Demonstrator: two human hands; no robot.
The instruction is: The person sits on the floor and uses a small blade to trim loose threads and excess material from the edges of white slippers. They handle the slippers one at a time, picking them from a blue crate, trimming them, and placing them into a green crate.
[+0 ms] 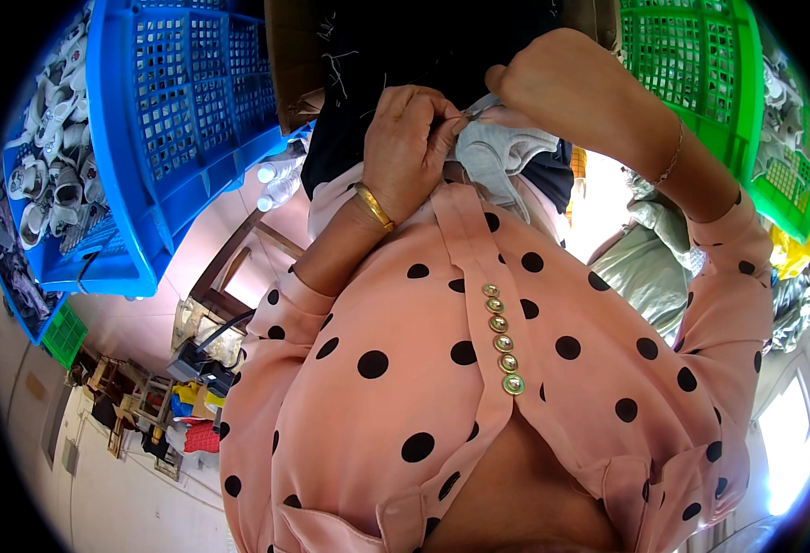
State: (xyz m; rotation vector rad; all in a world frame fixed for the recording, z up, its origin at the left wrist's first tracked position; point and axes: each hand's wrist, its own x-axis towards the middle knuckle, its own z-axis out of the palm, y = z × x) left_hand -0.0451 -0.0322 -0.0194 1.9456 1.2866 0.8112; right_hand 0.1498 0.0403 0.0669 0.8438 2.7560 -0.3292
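Observation:
A light grey fabric shoe upper (497,152) lies over my lap, against the front of my dotted pink shirt. My left hand (407,138) is closed, pinching the upper's edge between thumb and fingertips. Just to its right, my right hand (566,83) is curled with its back toward me. A small shiny metal tool (484,104), perhaps thread snips, sticks out from its fingers toward my left fingertips. Most of that tool is hidden by the hand. Black cloth (405,46) covers my lap beneath, with loose white thread ends on it.
At the left stands a blue plastic basket (170,175), with many grey shoe uppers (55,124) beside it. A green basket (700,69) is close by my right forearm, with more uppers past it. Cardboard (293,60) edges flank the black cloth. Clear bottles (279,184) lie left of my lap.

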